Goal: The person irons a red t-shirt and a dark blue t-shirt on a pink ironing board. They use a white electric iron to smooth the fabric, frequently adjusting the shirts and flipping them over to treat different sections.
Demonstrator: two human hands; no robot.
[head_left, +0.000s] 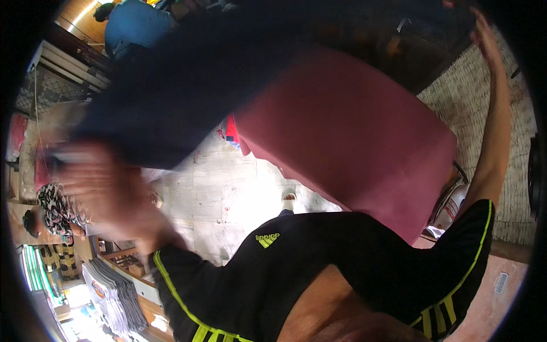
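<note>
A large dark navy cloth point(188, 85) is stretched across the upper part of the view, with a maroon cloth point(347, 137) spread just below it. My left hand point(99, 191) is raised at the left and blurred by motion; its fingers are closed on the navy cloth's left end. My right arm reaches up along the right side, and my right hand point(484, 34) sits by the cloth's far upper corner at the dark rim. Its grip is not visible. My black shirt with bright yellow stripes point(319, 268) fills the bottom.
A person in a blue top point(134, 25) bends at the upper left. Another person in a patterned garment point(54, 208) is at the left. Folded grey garments point(111, 293) are stacked at the lower left. Pale floor tiles point(228, 194) lie below, and a woven mat point(473, 97) is on the right.
</note>
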